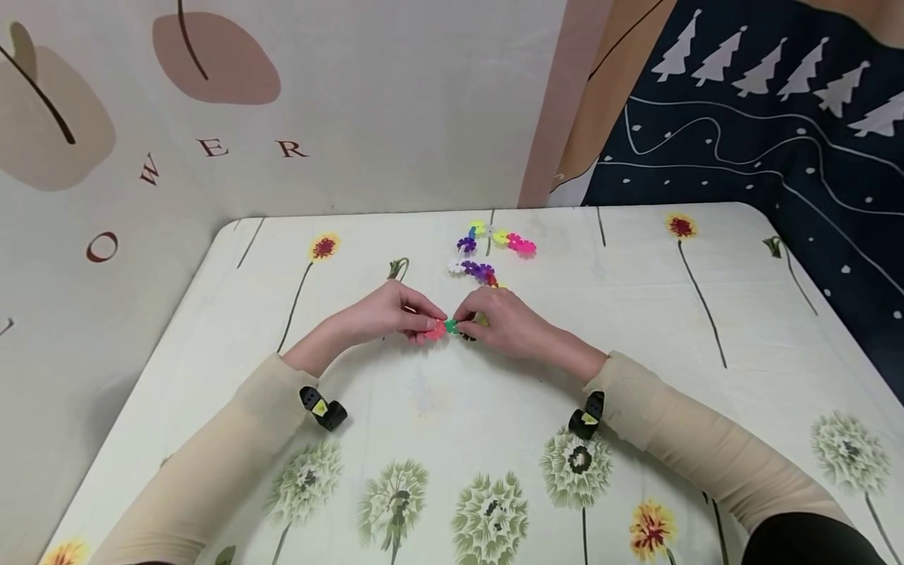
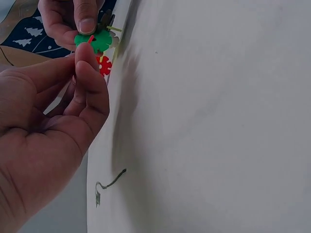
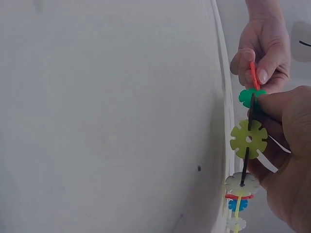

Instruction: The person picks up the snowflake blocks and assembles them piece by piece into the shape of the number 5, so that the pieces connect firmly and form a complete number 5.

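Near the middle of the table, my left hand (image 1: 384, 314) pinches a coral-red interlocking disc (image 1: 435, 330) between thumb and fingers. My right hand (image 1: 508, 323) grips a green interlocking disc (image 3: 247, 97), thumb and fingertip on its edge. The red disc (image 3: 254, 75) stands edge-on against the green one, at its notched rim. From the green disc a chain of slotted discs runs under my right palm: a dark one edge-on, an olive-yellow disc (image 3: 241, 139), a whitish disc (image 3: 241, 182) and a blue disc (image 3: 238, 205). The fingers partly hide the chain in the head view.
Farther back on the table, the chain curves on through purple discs (image 1: 480, 271) and a pink disc (image 1: 523, 246). A flower-printed cloth (image 1: 424, 416) covers the table. Patterned curtains (image 1: 424, 102) hang behind its far edge.
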Action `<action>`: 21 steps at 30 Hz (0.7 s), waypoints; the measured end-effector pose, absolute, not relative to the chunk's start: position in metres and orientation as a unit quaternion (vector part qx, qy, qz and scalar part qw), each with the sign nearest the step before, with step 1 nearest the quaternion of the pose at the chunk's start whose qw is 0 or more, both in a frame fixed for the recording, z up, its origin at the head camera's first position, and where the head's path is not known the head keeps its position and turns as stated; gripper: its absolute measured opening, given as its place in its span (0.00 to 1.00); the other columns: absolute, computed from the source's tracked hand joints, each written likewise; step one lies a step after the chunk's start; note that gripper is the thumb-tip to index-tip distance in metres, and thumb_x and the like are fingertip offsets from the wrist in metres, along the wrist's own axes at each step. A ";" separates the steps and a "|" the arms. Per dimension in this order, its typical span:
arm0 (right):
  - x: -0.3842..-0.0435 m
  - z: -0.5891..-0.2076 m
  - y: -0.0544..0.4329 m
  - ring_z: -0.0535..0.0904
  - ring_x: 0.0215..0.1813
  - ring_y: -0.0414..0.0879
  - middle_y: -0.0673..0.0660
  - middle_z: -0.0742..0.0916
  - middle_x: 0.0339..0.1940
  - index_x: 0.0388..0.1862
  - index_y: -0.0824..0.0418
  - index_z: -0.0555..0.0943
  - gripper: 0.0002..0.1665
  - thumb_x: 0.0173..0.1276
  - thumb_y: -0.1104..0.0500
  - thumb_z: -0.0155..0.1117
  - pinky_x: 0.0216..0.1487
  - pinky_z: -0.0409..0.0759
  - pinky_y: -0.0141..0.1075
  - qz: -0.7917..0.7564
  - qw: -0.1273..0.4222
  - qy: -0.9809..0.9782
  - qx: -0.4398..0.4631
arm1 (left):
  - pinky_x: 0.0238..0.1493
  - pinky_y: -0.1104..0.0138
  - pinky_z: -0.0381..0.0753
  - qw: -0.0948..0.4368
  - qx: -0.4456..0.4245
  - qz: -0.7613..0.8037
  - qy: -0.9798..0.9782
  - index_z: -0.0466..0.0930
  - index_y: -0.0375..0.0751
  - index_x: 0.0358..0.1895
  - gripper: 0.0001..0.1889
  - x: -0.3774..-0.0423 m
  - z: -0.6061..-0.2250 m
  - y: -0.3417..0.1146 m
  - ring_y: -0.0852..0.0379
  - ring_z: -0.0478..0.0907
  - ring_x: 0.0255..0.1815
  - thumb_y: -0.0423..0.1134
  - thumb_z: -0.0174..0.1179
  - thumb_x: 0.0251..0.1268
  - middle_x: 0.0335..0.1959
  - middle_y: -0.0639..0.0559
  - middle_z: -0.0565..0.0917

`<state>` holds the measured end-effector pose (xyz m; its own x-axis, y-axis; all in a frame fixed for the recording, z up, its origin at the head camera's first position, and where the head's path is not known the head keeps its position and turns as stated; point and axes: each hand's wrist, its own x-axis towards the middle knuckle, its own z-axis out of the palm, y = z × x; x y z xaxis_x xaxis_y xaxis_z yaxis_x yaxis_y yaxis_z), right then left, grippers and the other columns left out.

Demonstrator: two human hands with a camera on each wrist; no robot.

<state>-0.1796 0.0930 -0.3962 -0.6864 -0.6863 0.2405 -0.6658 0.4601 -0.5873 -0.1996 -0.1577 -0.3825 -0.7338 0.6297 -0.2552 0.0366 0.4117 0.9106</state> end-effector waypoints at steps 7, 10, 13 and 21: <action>-0.178 -0.397 0.095 0.82 0.44 0.46 0.51 0.88 0.38 0.40 0.60 0.89 0.02 0.70 0.64 0.72 0.49 0.79 0.41 -0.328 0.007 0.847 -0.419 | 0.35 0.66 0.85 0.311 0.214 0.502 0.778 0.86 0.26 0.51 0.10 -0.200 -0.381 -0.154 0.56 0.84 0.30 0.27 0.61 0.72 0.35 0.42 0.89; -0.178 -0.397 0.096 0.82 0.44 0.46 0.51 0.88 0.37 0.39 0.61 0.89 0.02 0.69 0.65 0.72 0.48 0.80 0.40 -0.324 -0.002 0.842 -0.431 | 0.34 0.66 0.85 0.311 0.215 0.512 0.772 0.85 0.24 0.49 0.10 -0.200 -0.381 -0.154 0.56 0.84 0.29 0.25 0.60 0.70 0.35 0.41 0.89; -0.177 -0.396 0.096 0.83 0.43 0.46 0.51 0.89 0.37 0.38 0.61 0.89 0.02 0.68 0.65 0.73 0.47 0.80 0.40 -0.324 -0.018 0.834 -0.447 | 0.33 0.66 0.85 0.310 0.212 0.523 0.765 0.84 0.23 0.46 0.08 -0.200 -0.383 -0.153 0.56 0.84 0.28 0.25 0.61 0.69 0.34 0.41 0.89; -0.177 -0.399 0.095 0.82 0.39 0.46 0.52 0.88 0.33 0.35 0.62 0.88 0.03 0.65 0.67 0.75 0.41 0.80 0.37 -0.324 -0.062 0.817 -0.474 | 0.33 0.65 0.85 0.308 0.211 0.545 0.750 0.84 0.22 0.44 0.07 -0.198 -0.386 -0.153 0.55 0.85 0.27 0.23 0.61 0.68 0.34 0.40 0.89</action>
<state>-0.1770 0.0948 -0.3989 -0.5438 -0.7334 0.4078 -0.8135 0.3414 -0.4708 -0.1985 -0.1534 -0.3857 -0.7208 0.6533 -0.2316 -0.0189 0.3155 0.9487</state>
